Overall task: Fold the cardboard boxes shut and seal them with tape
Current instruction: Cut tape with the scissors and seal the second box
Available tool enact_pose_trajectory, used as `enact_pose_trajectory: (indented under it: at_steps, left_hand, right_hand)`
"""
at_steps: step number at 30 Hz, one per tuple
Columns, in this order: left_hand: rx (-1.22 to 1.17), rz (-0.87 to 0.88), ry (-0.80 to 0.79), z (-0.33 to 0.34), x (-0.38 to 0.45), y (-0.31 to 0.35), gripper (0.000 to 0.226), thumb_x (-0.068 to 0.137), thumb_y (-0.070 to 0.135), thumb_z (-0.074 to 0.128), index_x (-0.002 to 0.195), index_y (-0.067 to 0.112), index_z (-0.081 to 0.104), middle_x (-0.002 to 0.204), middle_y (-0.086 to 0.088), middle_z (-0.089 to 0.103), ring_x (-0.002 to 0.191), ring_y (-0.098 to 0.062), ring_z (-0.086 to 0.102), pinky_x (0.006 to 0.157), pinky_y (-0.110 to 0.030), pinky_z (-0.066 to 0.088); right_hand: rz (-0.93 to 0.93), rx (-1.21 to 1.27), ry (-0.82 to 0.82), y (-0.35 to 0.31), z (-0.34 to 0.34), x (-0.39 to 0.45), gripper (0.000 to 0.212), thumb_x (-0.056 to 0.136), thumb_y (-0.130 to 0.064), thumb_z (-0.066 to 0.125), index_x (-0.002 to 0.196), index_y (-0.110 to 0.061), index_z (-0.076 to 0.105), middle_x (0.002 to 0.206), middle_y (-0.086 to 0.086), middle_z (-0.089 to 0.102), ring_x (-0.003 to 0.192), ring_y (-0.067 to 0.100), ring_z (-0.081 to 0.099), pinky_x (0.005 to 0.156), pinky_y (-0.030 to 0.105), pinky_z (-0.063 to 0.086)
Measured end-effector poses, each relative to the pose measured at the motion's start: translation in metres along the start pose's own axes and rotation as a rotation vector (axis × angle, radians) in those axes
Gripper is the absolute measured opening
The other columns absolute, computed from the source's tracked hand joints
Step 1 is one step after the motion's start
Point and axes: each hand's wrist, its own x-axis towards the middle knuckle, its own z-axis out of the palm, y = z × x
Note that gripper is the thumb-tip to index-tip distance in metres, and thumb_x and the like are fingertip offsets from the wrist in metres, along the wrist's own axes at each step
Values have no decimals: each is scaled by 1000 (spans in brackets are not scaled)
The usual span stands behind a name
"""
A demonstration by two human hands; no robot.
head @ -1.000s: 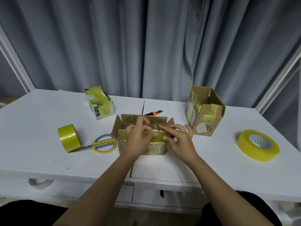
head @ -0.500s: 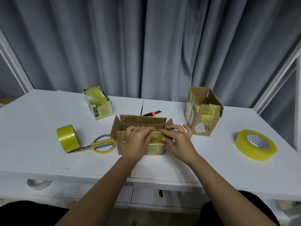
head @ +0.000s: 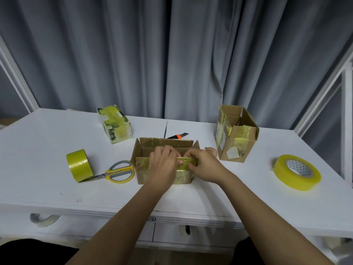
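Both hands have drawn closer together since a second ago, meeting over the near flap of the open cardboard box (head: 141, 167) at the middle of the white worktop (head: 47, 188). Left hand (head: 162, 165) curls its fingers over that tape-covered flap, while the right hand (head: 204, 165) pinches the flap's edge beside it. Scissors (head: 116, 172) and a tape roll (head: 79, 165) lie left of the box.

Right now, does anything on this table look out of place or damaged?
The small box at back left is wrapped in crumpled, overlapping yellow tape. The open box at right has wrinkled tape on its front. Nothing has spilled.
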Motion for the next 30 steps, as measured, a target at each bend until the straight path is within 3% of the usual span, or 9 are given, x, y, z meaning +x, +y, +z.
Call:
enact_pose_trajectory:
  at_steps: [2, 5, 8, 12, 16, 19, 22, 27, 30]
  left_hand:
    - [39, 8, -30, 2, 0, -1, 27, 101, 35, 36, 117, 23, 54, 119, 5, 51, 109, -18, 39, 83, -29, 25]
    - [65, 21, -48, 3, 0, -2, 25, 102, 34, 32, 111, 22, 52, 110, 6, 59, 104, -18, 46, 81, -30, 23]
    - [45, 23, -34, 2, -1, -1, 22, 102, 32, 34, 107, 20, 52, 98, 3, 64, 95, -19, 51, 79, -31, 22]
    - [11, 24, -62, -1, 0, -3, 15, 101, 32, 36, 104, 21, 47, 93, 2, 62, 93, -19, 52, 77, -32, 20]
    - [-153, 20, -247, -13, 8, -7, 25, 94, 46, 47, 106, 25, 47, 91, 5, 57, 93, -16, 45, 75, -32, 17]
    - [-14, 73, -323, -19, 14, -5, 26, 90, 37, 57, 109, 23, 50, 93, 3, 60, 98, -20, 51, 76, -33, 18]
    - [103, 80, -309, -19, 20, 1, 15, 91, 34, 57, 99, 21, 57, 94, 2, 66, 97, -21, 58, 84, -36, 25]
    - [222, 124, -356, -20, 28, 8, 8, 89, 28, 58, 86, 21, 54, 94, -1, 66, 96, -23, 59, 79, -36, 23]
    - [288, 144, -351, -18, 30, 8, 9, 89, 23, 54, 81, 23, 49, 90, 0, 65, 94, -23, 58, 75, -35, 17]
  right_hand:
    - [31, 10, -66, -1, -6, 5, 11, 83, -25, 64, 86, -35, 60, 77, -14, 61, 83, 3, 51, 102, 34, 18]
    - [31, -36, -154, -2, -10, 10, 4, 82, -28, 64, 85, -29, 68, 78, -9, 63, 86, 12, 52, 85, 34, 22]
    - [92, -41, -254, -4, -9, 14, 10, 85, -30, 61, 78, -26, 67, 82, -2, 59, 89, 20, 49, 80, 35, 23]
    - [95, -138, -328, -3, -5, 19, 24, 90, -28, 58, 66, -23, 54, 74, 0, 53, 87, 21, 44, 94, 39, 24]
    - [38, -186, -254, 1, -2, 17, 21, 88, -21, 57, 68, -25, 54, 69, -4, 55, 85, 10, 48, 111, 38, 3]
    - [33, -135, -202, 1, 1, 14, 20, 88, -28, 60, 72, -32, 48, 66, -12, 53, 80, 3, 49, 112, 36, -5]
    - [59, -51, -136, 5, 6, 9, 28, 87, -34, 64, 70, -30, 41, 64, -10, 55, 77, -1, 53, 111, 30, -6]
    - [123, 22, -139, 3, 4, 4, 28, 88, -28, 62, 68, -27, 42, 65, -10, 51, 74, -1, 52, 111, 34, -1]
    - [140, 62, -195, 1, -2, 3, 14, 88, -21, 56, 79, -29, 48, 70, -11, 50, 77, 5, 47, 100, 35, 26]
